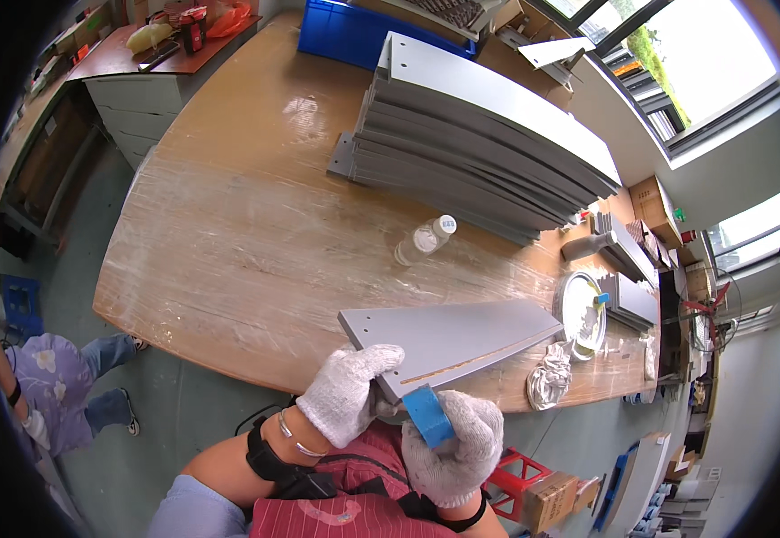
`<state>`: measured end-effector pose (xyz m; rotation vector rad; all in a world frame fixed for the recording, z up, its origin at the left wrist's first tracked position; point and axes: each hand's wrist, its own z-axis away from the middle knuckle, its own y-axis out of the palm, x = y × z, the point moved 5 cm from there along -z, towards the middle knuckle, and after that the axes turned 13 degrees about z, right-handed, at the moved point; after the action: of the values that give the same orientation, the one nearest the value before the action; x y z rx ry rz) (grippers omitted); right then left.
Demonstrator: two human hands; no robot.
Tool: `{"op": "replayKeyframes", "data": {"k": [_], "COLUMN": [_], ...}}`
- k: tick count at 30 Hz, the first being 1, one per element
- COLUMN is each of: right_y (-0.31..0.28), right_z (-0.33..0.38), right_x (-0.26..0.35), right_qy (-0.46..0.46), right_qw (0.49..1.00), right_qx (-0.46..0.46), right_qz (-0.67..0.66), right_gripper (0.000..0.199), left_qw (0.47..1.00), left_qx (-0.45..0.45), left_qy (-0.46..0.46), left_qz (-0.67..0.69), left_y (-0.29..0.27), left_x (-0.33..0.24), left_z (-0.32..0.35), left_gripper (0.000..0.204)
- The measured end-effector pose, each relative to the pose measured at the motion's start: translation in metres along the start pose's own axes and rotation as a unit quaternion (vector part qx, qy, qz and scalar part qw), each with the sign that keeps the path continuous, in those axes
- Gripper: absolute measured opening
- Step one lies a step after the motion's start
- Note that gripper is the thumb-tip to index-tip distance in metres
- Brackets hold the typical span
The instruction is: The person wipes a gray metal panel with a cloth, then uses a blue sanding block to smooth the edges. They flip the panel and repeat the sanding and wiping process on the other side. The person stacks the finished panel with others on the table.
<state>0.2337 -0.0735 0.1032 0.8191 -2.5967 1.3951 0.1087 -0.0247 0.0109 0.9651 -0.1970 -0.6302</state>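
In a white knitted glove, my left hand (pixel 345 394) is closed on the near left corner of a grey panel (pixel 461 336), thumb on top. Holes show near the panel's left end, and a narrow brownish strip runs along its near edge. My right hand (pixel 457 444), gloved too, grips a flat blue scraper (pixel 428 416). The scraper's upper edge meets the panel's near edge by that corner, beside the strip. To the right lie a round white lid (pixel 580 314) bearing white paste and a crumpled white cloth (pixel 549 377).
A tall stack of grey panels (pixel 488 143) stands at the back of the film-covered table (pixel 228 233). In front of it is a clear bottle (pixel 426 239) with a white cap. A blue bin (pixel 345 36) sits behind. Another person (pixel 49 386) is at the left.
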Motion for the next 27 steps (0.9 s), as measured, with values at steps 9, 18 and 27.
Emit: {"op": "replayKeyframes", "data": {"k": [9, 18, 27], "right_y": [0.007, 0.008, 0.019], "right_z": [0.01, 0.03, 0.003], "right_x": [-0.056, -0.132, -0.072], "right_qy": [0.185, 0.28, 0.107], "right_qw": [0.98, 0.959, 0.979], "right_qx": [-0.039, -0.026, 0.074], "right_qz": [-0.056, 0.042, -0.158], "right_gripper": [0.05, 0.047, 0.058], "left_qw": [0.998, 0.993, 0.994], "left_qx": [-0.032, -0.078, -0.088], "left_qy": [0.015, 0.055, 0.057], "left_qz": [-0.059, -0.071, -0.042], "left_y": [-0.005, -0.022, -0.005], "left_x": [-0.018, -0.026, -0.019], "left_z": [-0.004, -0.008, -0.009], "left_gripper": [0.028, 0.029, 0.04]}}
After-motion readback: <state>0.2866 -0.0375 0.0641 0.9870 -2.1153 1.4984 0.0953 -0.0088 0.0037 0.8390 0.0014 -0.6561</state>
